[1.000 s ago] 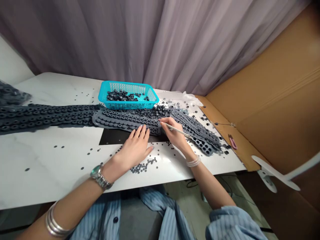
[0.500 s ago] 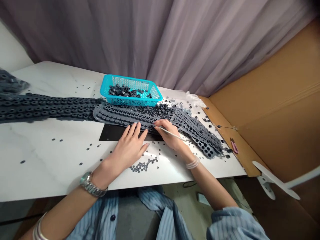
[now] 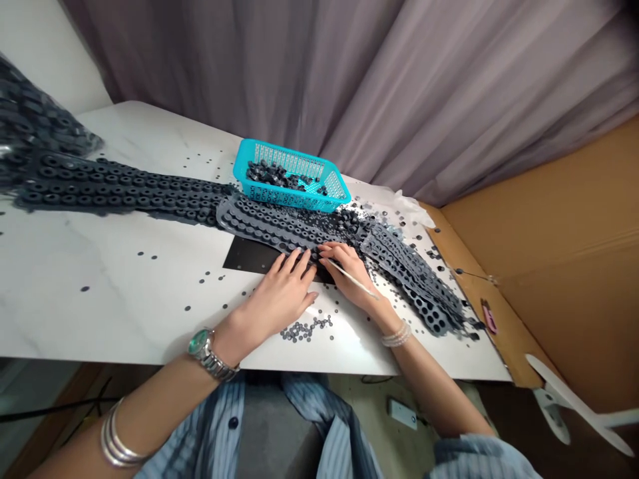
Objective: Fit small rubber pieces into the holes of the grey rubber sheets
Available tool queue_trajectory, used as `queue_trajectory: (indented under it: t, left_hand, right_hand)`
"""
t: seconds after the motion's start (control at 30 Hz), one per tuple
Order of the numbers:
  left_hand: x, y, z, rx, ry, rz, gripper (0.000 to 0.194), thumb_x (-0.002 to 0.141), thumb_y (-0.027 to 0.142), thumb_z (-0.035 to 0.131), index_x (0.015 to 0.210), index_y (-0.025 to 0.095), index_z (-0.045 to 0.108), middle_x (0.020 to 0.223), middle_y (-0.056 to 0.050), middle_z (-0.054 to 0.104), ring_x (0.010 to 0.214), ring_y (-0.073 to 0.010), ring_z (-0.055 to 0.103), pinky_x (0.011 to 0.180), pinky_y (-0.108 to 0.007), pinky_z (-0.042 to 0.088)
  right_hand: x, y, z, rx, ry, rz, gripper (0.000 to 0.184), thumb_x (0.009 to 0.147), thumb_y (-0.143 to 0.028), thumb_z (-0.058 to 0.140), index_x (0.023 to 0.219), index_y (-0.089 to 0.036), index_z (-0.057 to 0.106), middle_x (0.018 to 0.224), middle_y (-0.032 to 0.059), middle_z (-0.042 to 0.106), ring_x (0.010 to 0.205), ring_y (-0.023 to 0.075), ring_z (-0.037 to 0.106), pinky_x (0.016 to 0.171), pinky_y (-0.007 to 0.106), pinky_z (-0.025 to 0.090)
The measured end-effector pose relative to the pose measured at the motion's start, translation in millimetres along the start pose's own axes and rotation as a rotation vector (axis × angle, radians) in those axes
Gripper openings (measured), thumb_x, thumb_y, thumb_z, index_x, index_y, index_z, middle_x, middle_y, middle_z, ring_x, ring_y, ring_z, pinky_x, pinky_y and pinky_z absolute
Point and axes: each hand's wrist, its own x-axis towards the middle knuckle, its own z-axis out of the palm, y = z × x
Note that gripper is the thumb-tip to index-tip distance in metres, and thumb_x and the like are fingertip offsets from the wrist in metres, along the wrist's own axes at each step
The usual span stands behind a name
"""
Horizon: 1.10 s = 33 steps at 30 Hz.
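Note:
My left hand [image 3: 282, 293] lies flat with its fingers spread, the fingertips at the near edge of a dark grey moulded rubber sheet [image 3: 264, 223] with rows of round rings. In my right hand [image 3: 349, 269] is a thin whitish stick [image 3: 353, 277], held like a pen. Its tip is hidden by my fingers over the right part of the sheet. Beneath the sheet's near edge is a black mat [image 3: 249, 256]. A heap of small loose discs [image 3: 304, 329] lies in front of my hands.
A turquoise basket [image 3: 292, 199] with dark rubber pieces stands behind the sheet. More ringed sheets [image 3: 124, 189] stretch left, beside a clear bag [image 3: 40, 120] of dark parts. Punched sheets [image 3: 414, 276] lie at right, near a pink cutter [image 3: 489, 317] on cardboard.
The whole view has shifted and tilted, showing more of the bag at left. My left hand stays flat and my right hand keeps the stick at about the same part of the sheet.

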Motion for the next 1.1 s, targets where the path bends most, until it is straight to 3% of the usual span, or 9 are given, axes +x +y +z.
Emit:
queue_trajectory:
  t: [0.27,0.4,0.53,0.63,0.83,1.1]
  left_hand:
    - [1.8,1.2,-4.3,-0.002,-0.064,-0.008,0.053,0.098,0.037,0.042,0.143,0.008,0.044,0.152,-0.019,0.037,0.141,-0.0365,0.033,0.114,-0.051,0.029]
    - [1.5,1.7,-5.5,0.01,-0.061,-0.005,0.053,0.098,0.037,0.042,0.143,0.008,0.044,0.151,-0.019,0.039,0.14,-0.037,0.035,0.113,-0.051,0.03]
    - [-0.4,1.9,-3.8,0.026,-0.029,-0.002,0.053,0.098,0.036,0.041,0.143,0.009,0.043,0.154,-0.018,0.035,0.139,-0.0368,0.036,0.112,-0.05,0.031]
    - [-2.1,2.5,-2.0,0.042,-0.005,0.009,0.053,0.098,0.036,0.041,0.142,0.008,0.045,0.155,-0.017,0.033,0.138,-0.0379,0.036,0.111,-0.05,0.032]
    - [-3.4,4.8,0.0,0.072,0.003,0.045,0.048,0.1,0.035,0.037,0.138,0.01,0.051,0.148,-0.014,0.045,0.135,-0.0397,0.04,0.11,-0.055,0.031]
    - [-2.8,5.0,-0.5,0.045,-0.016,0.044,0.048,0.099,0.034,0.039,0.139,0.008,0.05,0.142,-0.015,0.052,0.134,-0.0395,0.041,0.108,-0.058,0.033]
  right_hand:
    - [3.9,1.5,9.2,-0.104,0.03,-0.014,0.016,0.099,-0.028,0.039,0.102,-0.024,0.054,0.119,0.0126,0.061,0.117,0.0259,0.055,0.095,0.045,0.048]
    - [7.0,13.5,-0.8,-0.096,0.214,0.106,0.018,0.099,-0.031,0.037,0.102,-0.024,0.053,0.117,0.0132,0.059,0.115,0.0264,0.053,0.096,0.046,0.047]
    - [12.8,27.0,-20.8,-0.073,0.365,0.243,0.017,0.096,-0.035,0.044,0.098,-0.024,0.056,0.114,0.0128,0.063,0.118,0.03,0.052,0.101,0.056,0.041]
    - [12.4,20.9,-24.0,-0.016,0.318,0.226,0.014,0.094,-0.034,0.048,0.093,-0.024,0.058,0.117,0.0118,0.065,0.128,0.03,0.048,0.105,0.057,0.039]
    - [-4.0,-15.1,-12.5,0.109,0.047,0.066,0.01,0.095,-0.031,0.05,0.097,-0.027,0.059,0.118,0.0061,0.069,0.126,0.0226,0.054,0.103,0.047,0.045]
    - [-9.0,-17.7,-10.6,0.074,-0.021,0.027,0.011,0.095,-0.029,0.05,0.096,-0.025,0.06,0.123,0.0081,0.065,0.121,0.0235,0.057,0.1,0.048,0.047]
